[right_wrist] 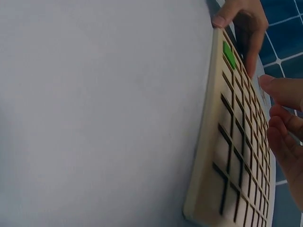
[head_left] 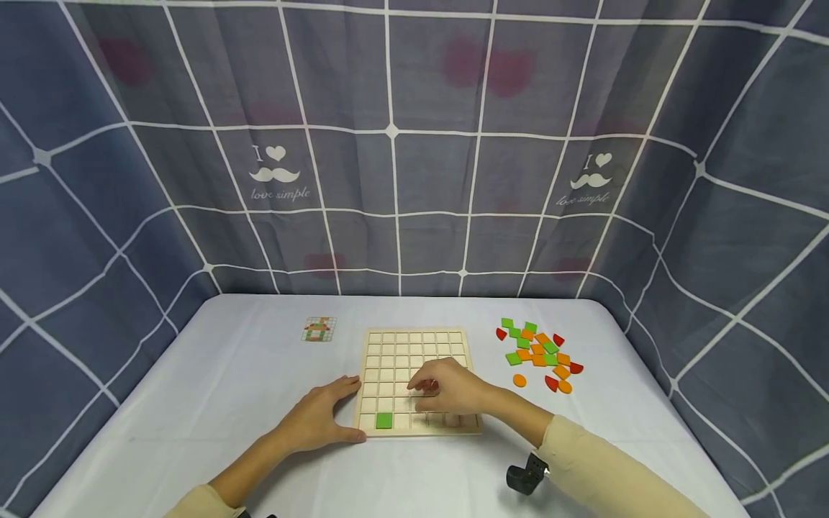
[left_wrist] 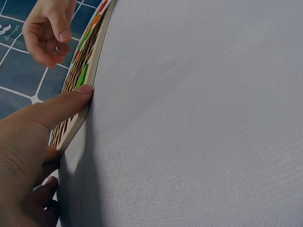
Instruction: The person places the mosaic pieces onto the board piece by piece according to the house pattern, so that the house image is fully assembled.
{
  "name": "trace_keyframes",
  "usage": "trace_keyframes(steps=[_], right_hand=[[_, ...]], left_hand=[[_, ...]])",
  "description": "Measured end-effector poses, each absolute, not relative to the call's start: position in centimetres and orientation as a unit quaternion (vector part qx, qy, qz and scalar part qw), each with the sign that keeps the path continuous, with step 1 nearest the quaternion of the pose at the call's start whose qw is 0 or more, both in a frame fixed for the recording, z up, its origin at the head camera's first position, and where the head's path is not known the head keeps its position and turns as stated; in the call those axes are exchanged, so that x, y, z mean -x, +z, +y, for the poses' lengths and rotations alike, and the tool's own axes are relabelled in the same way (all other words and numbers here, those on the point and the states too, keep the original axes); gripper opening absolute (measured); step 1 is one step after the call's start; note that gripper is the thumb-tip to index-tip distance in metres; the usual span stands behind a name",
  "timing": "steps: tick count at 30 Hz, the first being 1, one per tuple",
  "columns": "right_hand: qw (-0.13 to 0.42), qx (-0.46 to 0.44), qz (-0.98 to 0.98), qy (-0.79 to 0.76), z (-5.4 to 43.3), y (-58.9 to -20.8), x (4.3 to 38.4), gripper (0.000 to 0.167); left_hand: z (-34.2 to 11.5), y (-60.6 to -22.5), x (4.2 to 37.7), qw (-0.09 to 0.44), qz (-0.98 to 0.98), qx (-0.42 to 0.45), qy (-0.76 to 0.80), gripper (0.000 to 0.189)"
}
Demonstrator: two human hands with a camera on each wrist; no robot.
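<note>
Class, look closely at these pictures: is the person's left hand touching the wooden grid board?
Touching. The left wrist view shows it: the thumb of the left hand rests on the rim of the wooden grid board.

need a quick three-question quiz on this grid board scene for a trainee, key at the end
1. What colour is the piece seen lying on the grid board? a) red b) green c) orange
2. True or false: the left hand touches the grid board.
3. Fill in: in the head view, the loose pieces lie to the ___ of the grid board.

Key: 1 b; 2 true; 3 right
</note>
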State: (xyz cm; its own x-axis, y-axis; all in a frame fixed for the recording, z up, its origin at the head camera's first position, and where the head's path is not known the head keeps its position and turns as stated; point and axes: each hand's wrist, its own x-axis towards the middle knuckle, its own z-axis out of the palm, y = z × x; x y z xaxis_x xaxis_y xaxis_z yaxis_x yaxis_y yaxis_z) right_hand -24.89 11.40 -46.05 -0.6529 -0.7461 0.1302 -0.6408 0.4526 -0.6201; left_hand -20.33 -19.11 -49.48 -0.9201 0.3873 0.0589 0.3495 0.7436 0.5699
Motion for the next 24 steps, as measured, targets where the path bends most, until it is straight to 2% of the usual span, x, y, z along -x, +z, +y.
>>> trace_keyframes(steps=[15,24], right_hand=[[0.050,0.352,0.876,-0.325,18.3,-43.8,27.1,0.028],[0.057,0.278,0.900,-0.332,22.3,-44.0,29.4,0.040]], left_hand=[[-19.1,-49.5,20.3,0.030,0.935,-0.200,0.291,0.103],[-19.2,-49.6,20.3,0.028,0.934,-0.202,0.292,0.104]])
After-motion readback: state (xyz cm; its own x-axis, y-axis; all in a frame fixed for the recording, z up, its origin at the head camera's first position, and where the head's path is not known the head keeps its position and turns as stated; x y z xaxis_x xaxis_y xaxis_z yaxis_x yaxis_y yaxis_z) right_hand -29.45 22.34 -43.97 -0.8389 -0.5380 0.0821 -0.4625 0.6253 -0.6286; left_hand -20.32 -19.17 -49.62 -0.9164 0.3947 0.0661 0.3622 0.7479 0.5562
